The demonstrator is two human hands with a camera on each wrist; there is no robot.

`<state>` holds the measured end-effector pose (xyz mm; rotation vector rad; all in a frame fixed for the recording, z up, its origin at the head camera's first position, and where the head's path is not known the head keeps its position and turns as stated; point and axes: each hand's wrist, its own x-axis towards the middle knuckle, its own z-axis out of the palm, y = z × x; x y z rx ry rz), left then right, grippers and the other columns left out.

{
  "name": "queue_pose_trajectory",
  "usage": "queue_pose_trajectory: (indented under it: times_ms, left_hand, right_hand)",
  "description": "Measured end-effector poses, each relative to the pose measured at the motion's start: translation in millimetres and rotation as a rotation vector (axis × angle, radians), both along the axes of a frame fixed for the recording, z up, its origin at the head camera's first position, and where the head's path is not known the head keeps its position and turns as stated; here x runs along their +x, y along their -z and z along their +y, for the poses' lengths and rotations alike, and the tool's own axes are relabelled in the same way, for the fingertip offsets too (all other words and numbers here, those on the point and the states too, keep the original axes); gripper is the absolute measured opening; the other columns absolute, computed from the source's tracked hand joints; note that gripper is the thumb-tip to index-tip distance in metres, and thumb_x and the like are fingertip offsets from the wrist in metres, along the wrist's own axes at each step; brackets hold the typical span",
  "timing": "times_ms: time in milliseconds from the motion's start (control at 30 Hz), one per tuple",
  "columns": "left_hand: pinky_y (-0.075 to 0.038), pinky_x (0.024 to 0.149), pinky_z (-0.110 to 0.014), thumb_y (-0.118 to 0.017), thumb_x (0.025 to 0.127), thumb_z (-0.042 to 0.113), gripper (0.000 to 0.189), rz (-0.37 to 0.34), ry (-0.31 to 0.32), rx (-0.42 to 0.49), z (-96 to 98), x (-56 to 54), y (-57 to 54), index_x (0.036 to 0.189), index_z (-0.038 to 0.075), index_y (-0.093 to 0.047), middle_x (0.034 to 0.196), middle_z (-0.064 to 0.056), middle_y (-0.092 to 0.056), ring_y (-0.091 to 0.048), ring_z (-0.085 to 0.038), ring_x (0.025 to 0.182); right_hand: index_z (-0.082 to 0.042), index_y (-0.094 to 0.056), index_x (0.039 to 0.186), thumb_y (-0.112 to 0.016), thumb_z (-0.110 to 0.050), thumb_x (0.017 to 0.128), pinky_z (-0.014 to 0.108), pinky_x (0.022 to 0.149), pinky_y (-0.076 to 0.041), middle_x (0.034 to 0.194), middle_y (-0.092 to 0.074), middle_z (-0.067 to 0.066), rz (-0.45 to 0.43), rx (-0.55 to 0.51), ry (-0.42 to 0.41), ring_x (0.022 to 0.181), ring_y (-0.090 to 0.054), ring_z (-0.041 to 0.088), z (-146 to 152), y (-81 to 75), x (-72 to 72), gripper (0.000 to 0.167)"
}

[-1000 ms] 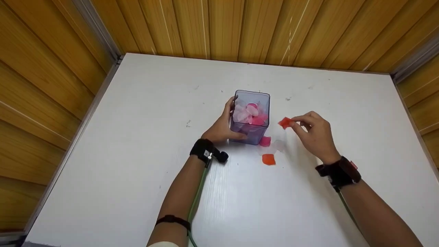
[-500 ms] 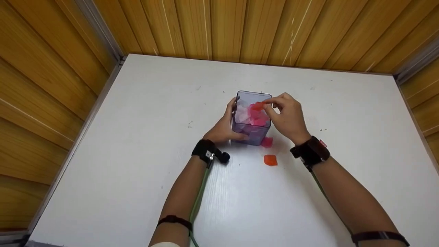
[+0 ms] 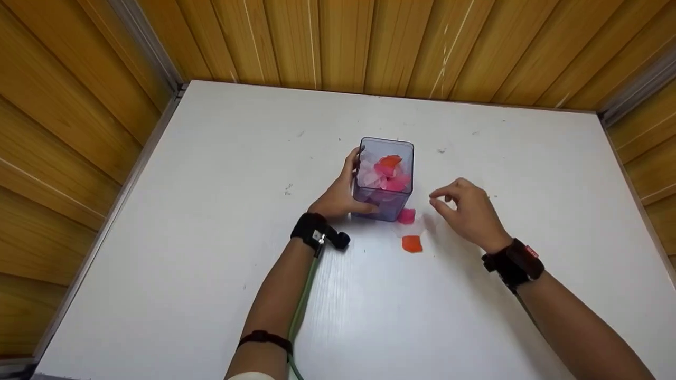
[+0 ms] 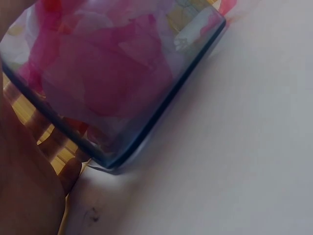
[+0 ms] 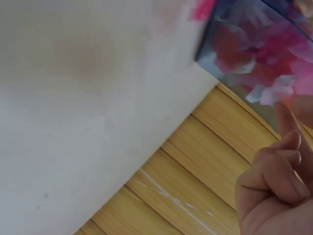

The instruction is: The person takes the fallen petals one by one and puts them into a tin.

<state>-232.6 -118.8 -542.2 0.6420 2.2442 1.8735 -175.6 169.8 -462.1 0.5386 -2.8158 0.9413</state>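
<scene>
My left hand (image 3: 335, 198) grips a clear purplish square box (image 3: 390, 210) by its left side, the thumb across the front wall. Pink, white and orange artificial petals (image 3: 377, 177) fill much of it. An orange petal (image 3: 391, 161) lies on top of the heap. To the right of the box, my right hand (image 3: 472, 216) hovers with thumb and forefinger tips close together and no petal visible between them. On the table below lie a pink petal (image 3: 406, 216), pale translucent petals (image 3: 414, 228) and an orange petal (image 3: 412, 244).
The white table (image 3: 211, 211) carries small dark marks. Yellow wood-look panels (image 3: 338, 47) stand along its back and sides. Each wrist wears a black strap (image 3: 515, 264) with a camera, and a green cable (image 3: 306, 295) runs along the left forearm.
My right hand carried an orange petal over to the box, let go of it inside, then moved back to the right. The left hand has kept its grip on the box.
</scene>
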Motion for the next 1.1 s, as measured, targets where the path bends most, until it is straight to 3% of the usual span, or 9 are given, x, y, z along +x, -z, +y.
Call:
queue_pose_trajectory:
  times_ms: [100,200,433,633,900,1100]
  left_hand:
    - [-0.026,0.122,-0.049,-0.095,0.067,0.031,0.133,-0.002,-0.007,-0.011,-1.4,0.9,1.2,0.163,0.032,-0.004,0.166,-0.006,-0.022,-0.027,-0.027,0.150]
    - [-0.026,0.122,-0.050,-0.096,0.067,0.033,0.134,-0.006,-0.006,-0.022,-1.7,1.8,1.7,0.163,0.031,-0.003,0.166,-0.006,-0.022,-0.028,-0.026,0.150]
    - [-0.025,0.123,-0.049,-0.095,0.066,0.032,0.135,-0.013,-0.017,-0.018,-3.0,1.6,-0.2,0.164,0.031,-0.003,0.166,-0.005,-0.023,-0.028,-0.025,0.150]
    - [-0.024,0.123,-0.050,-0.095,0.068,0.032,0.133,-0.013,-0.013,-0.033,-4.0,1.2,-1.5,0.164,0.032,-0.003,0.168,-0.006,-0.021,-0.026,-0.027,0.152]
    - [-0.026,0.122,-0.049,-0.095,0.067,0.030,0.132,-0.022,-0.017,-0.019,-4.9,1.3,-2.4,0.163,0.032,-0.004,0.167,-0.005,-0.022,-0.027,-0.026,0.150]
    - [-0.026,0.122,-0.048,-0.094,0.067,0.030,0.133,-0.019,-0.012,-0.021,-1.0,0.9,-1.7,0.164,0.031,-0.003,0.167,-0.006,-0.022,-0.027,-0.025,0.151]
  right_hand:
    - [-0.003,-0.080,0.109,-0.076,-0.009,0.093,0.035,0.068,-0.042,0.089,-0.061,0.010,-0.149,0.107,-0.020,0.081,-0.054,0.026,9,19.7,5.0,0.018]
    - [-0.004,-0.079,0.111,-0.075,-0.010,0.093,0.037,0.071,-0.047,0.091,-0.061,0.009,-0.229,0.171,-0.021,0.087,-0.059,0.027,14,33.8,7.8,0.020]
    - [-0.003,-0.081,0.101,-0.074,-0.006,0.092,0.038,0.070,-0.047,0.086,-0.060,0.009,-0.180,0.192,0.010,0.083,-0.059,0.028,18,37.7,6.6,0.012]
    - [-0.002,-0.081,0.104,-0.077,-0.007,0.091,0.038,0.068,-0.043,0.088,-0.062,0.013,-0.081,0.150,0.035,0.081,-0.056,0.030,20,17.6,-0.4,0.014]
    - [-0.001,-0.080,0.105,-0.077,-0.008,0.093,0.038,0.068,-0.034,0.087,-0.060,0.014,0.111,-0.022,0.038,0.078,-0.048,0.027,-14,-38.9,-15.2,0.014]
    - [0.000,-0.080,0.106,-0.077,-0.009,0.094,0.038,0.070,-0.035,0.089,-0.060,0.015,0.109,-0.059,0.009,0.082,-0.048,0.027,-51,-54.0,-30.3,0.015]
